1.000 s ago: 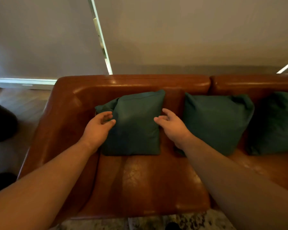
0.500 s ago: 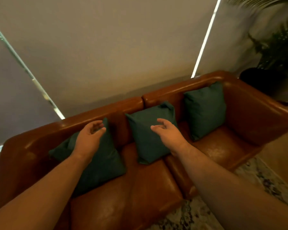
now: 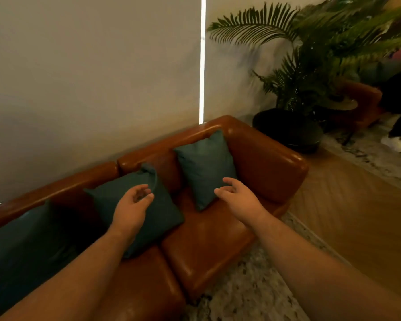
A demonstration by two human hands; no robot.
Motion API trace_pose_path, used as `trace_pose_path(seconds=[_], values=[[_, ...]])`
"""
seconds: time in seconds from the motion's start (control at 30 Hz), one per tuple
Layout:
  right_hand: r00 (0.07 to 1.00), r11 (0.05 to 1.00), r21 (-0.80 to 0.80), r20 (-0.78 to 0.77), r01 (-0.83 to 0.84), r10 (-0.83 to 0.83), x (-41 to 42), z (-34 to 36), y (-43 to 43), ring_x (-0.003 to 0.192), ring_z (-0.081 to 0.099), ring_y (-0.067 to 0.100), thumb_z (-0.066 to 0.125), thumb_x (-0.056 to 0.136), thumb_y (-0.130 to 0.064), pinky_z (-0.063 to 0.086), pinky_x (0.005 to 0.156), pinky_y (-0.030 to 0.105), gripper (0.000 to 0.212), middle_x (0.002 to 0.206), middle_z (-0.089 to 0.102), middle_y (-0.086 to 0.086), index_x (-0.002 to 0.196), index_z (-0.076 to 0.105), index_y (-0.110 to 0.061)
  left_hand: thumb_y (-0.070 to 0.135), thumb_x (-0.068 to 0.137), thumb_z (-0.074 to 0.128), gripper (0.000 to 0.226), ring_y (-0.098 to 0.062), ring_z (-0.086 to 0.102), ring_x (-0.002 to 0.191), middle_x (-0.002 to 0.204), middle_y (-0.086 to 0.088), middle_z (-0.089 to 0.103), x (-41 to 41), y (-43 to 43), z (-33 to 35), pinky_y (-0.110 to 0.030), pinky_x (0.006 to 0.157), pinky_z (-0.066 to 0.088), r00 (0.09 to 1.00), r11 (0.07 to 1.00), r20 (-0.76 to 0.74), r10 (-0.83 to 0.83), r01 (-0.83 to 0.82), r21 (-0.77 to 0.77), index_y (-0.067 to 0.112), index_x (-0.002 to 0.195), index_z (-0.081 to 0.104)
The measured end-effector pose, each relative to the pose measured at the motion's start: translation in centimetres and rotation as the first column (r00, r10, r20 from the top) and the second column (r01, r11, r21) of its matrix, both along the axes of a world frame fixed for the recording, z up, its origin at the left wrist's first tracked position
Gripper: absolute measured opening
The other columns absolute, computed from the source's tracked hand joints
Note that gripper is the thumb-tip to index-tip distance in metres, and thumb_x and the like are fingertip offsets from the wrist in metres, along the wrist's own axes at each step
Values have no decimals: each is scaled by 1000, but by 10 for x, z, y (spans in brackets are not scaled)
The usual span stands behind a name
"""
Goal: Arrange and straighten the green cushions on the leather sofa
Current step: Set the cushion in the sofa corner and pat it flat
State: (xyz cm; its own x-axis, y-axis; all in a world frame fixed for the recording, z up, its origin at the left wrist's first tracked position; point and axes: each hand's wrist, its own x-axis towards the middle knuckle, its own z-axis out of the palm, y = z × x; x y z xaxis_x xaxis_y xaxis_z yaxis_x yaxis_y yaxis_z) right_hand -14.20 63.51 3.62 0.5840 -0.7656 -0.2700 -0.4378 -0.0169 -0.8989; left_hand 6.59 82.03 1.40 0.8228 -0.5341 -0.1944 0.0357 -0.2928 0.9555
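The view has swung right along the sofa (image 3: 208,246); both hands, left (image 3: 131,210) and right (image 3: 237,198), hover loosely open and empty, now over the middle cushion (image 3: 116,200) and end cushion (image 3: 204,165).

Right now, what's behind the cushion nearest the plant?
The right cushion leans against the sofa's leather backrest, with the armrest beside it. Its own body covers the backrest directly behind it and the seat under its lower edge.

No readable txt, labels, brands or nos. anywhere: nothing on the cushions, sofa, wall or plant pot.
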Motion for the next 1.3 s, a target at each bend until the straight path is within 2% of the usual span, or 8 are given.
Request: trace_pose_path(seconds=[0.13, 0.27, 0.33, 0.43, 0.6, 0.83, 1.03, 1.3], values=[[999, 999, -14, -17, 30, -30, -49, 4, -52, 115, 60, 12, 68, 102, -45, 44, 98, 32, 63, 130, 62, -10, 158, 45, -28, 11, 104, 65, 40, -17, 59, 125, 137, -4, 64, -51, -51, -4, -39, 111, 46, 998, 999, -36, -43, 43, 7, 11, 144, 58], [999, 999, 21, -2, 46, -46, -68, -1, -85, 122, 59, 14, 68, 102, -45, 47, 104, 35, 62, 139, 62, -8, 158, 44, -30, 14, 104, 66, 44, -16, 59, 124, 138, -3, 64, -65, -90, -8, -38, 112, 47, 998, 998, -35, -57, 59, 31, 13, 147, 56], [999, 998, 45, -10, 45, -45, -69, -7, -99, 124, 59, 14, 67, 102, -44, 47, 105, 36, 62, 143, 61, -7, 158, 44, -31, 15, 105, 66, 45, -17, 60, 125, 139, -3, 64, -61, -110, -10, -38, 111, 47, 998, 998, -33, -54, 55, 43, 14, 148, 56], [999, 997, 62, -31, 37, -35, -63, -16, -122, 124, 58, 13, 67, 103, -42, 44, 99, 31, 61, 145, 61, -6, 158, 44, -30, 16, 104, 66, 45, -16, 60, 125, 139, -2, 65, -51, -137, -21, -39, 111, 47, 998, 998, -47, -44, 46, 51, 16, 148, 56], [998, 998, 66, -56, 7, -3, -41, -25, -166, 126, 57, 14, 67, 103, -41, 44, 104, 32, 61, 145, 61, -5, 158, 44, -29, 17, 104, 66, 44, -16, 61, 123, 139, -1, 65, -26, -182, -39, -35, 105, 46, 996, 998, -92, -9, 14, 60, 17, 148, 57], [996, 998, 64, -85, 29, -24, -9, -23, -238, 129, 61, 18, 68, 103, -40, 47, 116, 47, 62, 142, 62, -6, 159, 44, -28, 18, 105, 65, 45, -19, 61, 125, 137, -2, 64, 11, -251, -38, -35, 103, 47, 993, 997, -122, -9, 19, 81, 14, 149, 54], [997, 996, 88, -80, -12, 19, 20, -29, -293, 130, 59, 15, 68, 103, -39, 45, 115, 40, 62, 142, 63, -7, 159, 44, -29, 18, 106, 64, 46, -19, 60, 125, 138, 0, 62, 27, -293, -37, -33, 102, 45, 992, 996, -128, 16, -5, 84, 16, 151, 52], [983, 978, 154, -96, -142, 158, 48, -57, -387, 130, 59, 15, 69, 102, -36, 45, 106, 32, 62, 144, 62, -6, 158, 45, -30, 17, 105, 65, 49, -21, 60, 129, 144, -4, 63, 32, -340, -59, -37, 106, 45, 979, 974, -114, 166, -145, 175, 15, 152, 52]])
